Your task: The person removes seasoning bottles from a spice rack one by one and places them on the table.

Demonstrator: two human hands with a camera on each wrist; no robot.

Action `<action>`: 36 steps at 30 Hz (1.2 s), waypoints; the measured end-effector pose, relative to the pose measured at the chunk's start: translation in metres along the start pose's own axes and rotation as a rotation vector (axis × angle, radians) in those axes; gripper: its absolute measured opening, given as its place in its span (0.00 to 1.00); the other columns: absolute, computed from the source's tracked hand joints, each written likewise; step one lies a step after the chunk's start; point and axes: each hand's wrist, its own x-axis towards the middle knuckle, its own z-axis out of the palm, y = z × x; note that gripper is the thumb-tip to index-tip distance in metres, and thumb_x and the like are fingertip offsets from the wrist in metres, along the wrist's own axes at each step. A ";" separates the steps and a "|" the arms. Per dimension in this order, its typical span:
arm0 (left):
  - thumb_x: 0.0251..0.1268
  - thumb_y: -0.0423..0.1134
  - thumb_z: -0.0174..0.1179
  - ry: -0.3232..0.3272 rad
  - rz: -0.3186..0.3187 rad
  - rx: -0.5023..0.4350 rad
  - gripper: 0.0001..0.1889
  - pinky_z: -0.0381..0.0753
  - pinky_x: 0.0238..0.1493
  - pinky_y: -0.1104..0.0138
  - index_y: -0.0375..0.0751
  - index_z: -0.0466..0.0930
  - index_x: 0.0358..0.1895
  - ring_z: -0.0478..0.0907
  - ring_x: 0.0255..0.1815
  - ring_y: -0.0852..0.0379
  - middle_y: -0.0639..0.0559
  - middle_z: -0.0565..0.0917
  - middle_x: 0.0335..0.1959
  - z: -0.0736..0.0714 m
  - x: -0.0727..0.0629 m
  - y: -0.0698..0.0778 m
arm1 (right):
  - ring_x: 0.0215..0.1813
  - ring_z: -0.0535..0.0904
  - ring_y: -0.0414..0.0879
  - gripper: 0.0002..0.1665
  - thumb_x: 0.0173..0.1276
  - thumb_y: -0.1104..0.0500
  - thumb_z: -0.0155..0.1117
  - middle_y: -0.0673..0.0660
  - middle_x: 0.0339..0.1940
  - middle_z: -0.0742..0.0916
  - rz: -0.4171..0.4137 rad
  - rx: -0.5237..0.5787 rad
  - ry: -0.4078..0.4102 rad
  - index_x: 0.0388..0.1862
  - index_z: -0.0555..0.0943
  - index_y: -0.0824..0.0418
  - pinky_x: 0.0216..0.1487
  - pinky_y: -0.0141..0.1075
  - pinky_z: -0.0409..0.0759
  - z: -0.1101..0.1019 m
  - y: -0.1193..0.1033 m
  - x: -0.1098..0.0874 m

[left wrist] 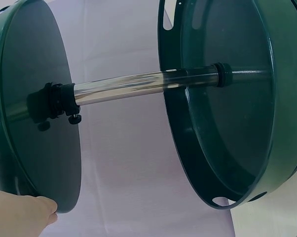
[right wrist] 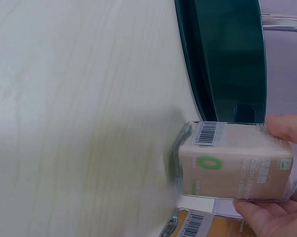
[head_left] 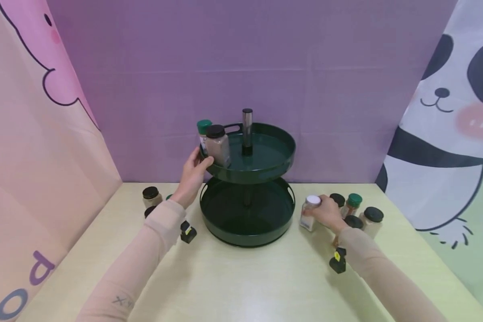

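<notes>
A dark green two-tier rotating tray (head_left: 247, 239) stands on the table. My left hand (head_left: 190, 181) grips the left edge of its upper tier (head_left: 261, 175), with fingertips by the underside in the left wrist view. Beside that hand, a black-lidded spice jar (head_left: 218, 147) and a green-lidded jar (head_left: 204, 129) stand on the upper tier. Right of the lower tier, my right hand (head_left: 329, 213) holds a white-capped jar (head_left: 307, 220) between thumb and fingers. Its label reads onion powder in the right wrist view, where the jar (right wrist: 232, 165) shows its square clear body.
Several spice jars with black and green lids, such as one black-lidded jar (head_left: 372, 219), cluster behind and right of my right hand. More jars (head_left: 151, 195) stand at left, partly hidden by my left arm. A purple cloth (head_left: 165, 89) hangs behind the table (head_left: 241, 281).
</notes>
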 end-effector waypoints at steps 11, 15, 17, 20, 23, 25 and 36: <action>0.67 0.44 0.49 0.005 0.001 0.010 0.37 0.47 0.73 0.65 0.45 0.39 0.73 0.41 0.74 0.58 0.52 0.44 0.75 -0.001 0.002 -0.002 | 0.47 0.77 0.62 0.39 0.48 0.52 0.71 0.73 0.47 0.80 0.016 0.006 0.008 0.52 0.70 0.75 0.50 0.51 0.75 0.001 -0.002 -0.002; 0.67 0.44 0.49 0.001 -0.004 0.012 0.37 0.46 0.73 0.65 0.46 0.38 0.73 0.41 0.74 0.58 0.52 0.44 0.75 0.000 0.001 -0.001 | 0.48 0.76 0.63 0.40 0.48 0.53 0.71 0.74 0.48 0.79 0.015 0.006 0.009 0.53 0.69 0.76 0.51 0.52 0.75 0.001 -0.003 -0.004; 0.67 0.44 0.49 -0.002 -0.005 0.011 0.37 0.46 0.74 0.65 0.45 0.38 0.73 0.40 0.74 0.58 0.52 0.44 0.75 -0.001 0.001 -0.001 | 0.48 0.76 0.64 0.40 0.48 0.53 0.71 0.74 0.48 0.79 0.015 0.007 0.011 0.53 0.69 0.76 0.51 0.53 0.75 0.001 -0.003 -0.006; 0.67 0.45 0.49 -0.006 -0.004 0.010 0.38 0.46 0.74 0.65 0.45 0.37 0.73 0.40 0.74 0.58 0.52 0.43 0.75 -0.001 0.001 -0.001 | 0.48 0.76 0.64 0.40 0.48 0.52 0.71 0.74 0.48 0.79 0.015 -0.001 0.015 0.53 0.69 0.76 0.51 0.53 0.75 0.002 -0.003 -0.007; 0.67 0.45 0.49 -0.007 -0.007 0.010 0.38 0.46 0.74 0.65 0.45 0.37 0.73 0.40 0.74 0.58 0.52 0.43 0.75 -0.001 0.000 -0.002 | 0.49 0.76 0.64 0.41 0.49 0.52 0.70 0.74 0.48 0.79 0.021 -0.005 0.010 0.54 0.68 0.77 0.51 0.53 0.74 0.002 -0.002 -0.009; 0.67 0.45 0.49 -0.007 -0.008 0.007 0.38 0.46 0.74 0.65 0.45 0.37 0.73 0.40 0.74 0.58 0.52 0.43 0.75 -0.001 0.000 -0.002 | 0.49 0.76 0.64 0.40 0.49 0.52 0.70 0.74 0.49 0.78 0.024 -0.003 0.006 0.54 0.68 0.77 0.52 0.54 0.74 0.002 -0.002 -0.009; 0.68 0.45 0.49 -0.003 -0.004 0.006 0.37 0.45 0.74 0.65 0.45 0.37 0.73 0.41 0.74 0.58 0.52 0.43 0.75 -0.001 0.002 -0.002 | 0.49 0.76 0.65 0.39 0.51 0.53 0.69 0.75 0.48 0.78 -0.008 -0.005 -0.001 0.52 0.66 0.78 0.52 0.55 0.74 0.001 -0.002 -0.010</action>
